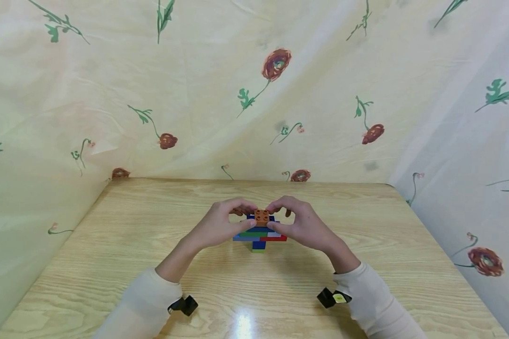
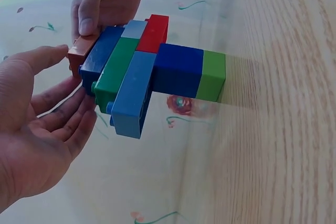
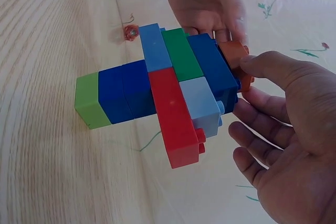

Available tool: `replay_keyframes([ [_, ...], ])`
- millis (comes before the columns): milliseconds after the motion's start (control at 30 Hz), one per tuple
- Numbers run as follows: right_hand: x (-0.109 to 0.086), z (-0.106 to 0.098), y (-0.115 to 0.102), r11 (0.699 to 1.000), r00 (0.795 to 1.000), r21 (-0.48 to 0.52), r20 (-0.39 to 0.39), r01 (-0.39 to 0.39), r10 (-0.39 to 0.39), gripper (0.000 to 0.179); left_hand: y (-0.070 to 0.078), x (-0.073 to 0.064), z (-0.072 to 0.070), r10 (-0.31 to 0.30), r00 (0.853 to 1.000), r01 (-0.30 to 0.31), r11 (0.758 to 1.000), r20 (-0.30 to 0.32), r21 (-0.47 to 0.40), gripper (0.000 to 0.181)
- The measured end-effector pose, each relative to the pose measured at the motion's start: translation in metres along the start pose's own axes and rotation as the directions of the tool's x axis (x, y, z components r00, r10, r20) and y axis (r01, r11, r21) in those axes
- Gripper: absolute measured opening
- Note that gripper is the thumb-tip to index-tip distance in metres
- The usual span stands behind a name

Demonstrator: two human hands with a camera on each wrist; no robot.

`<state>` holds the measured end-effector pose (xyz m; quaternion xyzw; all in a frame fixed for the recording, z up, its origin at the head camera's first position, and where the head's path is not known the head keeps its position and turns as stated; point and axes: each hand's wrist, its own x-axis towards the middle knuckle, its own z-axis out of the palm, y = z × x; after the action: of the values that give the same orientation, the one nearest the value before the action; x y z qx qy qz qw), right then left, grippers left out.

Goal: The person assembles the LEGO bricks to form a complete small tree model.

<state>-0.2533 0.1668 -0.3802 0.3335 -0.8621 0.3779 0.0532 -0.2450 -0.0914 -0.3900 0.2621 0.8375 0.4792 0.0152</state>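
Note:
A toy-brick structure stands upright on the table, narrow at the foot and wider above. Its foot is a lime green brick [image 2: 212,76] with dark blue bricks [image 3: 126,90] stacked over it. Across these lie a red brick [image 3: 173,121] and a light blue brick [image 2: 131,98], then a green brick [image 2: 118,72] beside a pale blue one [image 3: 200,103]. A wider dark blue brick [image 3: 212,66] tops that layer. Right at its upper face is a brown-orange brick [image 1: 261,216], studs up. My left hand [image 1: 222,223] pinches its left side; my right hand [image 1: 301,223] pinches its right side.
The wood-grain table [image 1: 152,202] spreads around the structure. Behind it and along both sides hangs a flowered cloth [image 1: 203,117]. Black wrist devices [image 1: 332,297] sit on both forearms, over pale sleeves.

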Motion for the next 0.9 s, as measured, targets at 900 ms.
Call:
replay_keyframes([
  [900, -0.0002, 0.0027, 0.0035, 1.0, 1.0, 0.012, -0.004, 0.008, -0.008, 0.028, 0.0003, 0.0004, 0.0031, 0.026, 0.999, -0.026, 1.0, -0.02, -0.011, 0.022],
])
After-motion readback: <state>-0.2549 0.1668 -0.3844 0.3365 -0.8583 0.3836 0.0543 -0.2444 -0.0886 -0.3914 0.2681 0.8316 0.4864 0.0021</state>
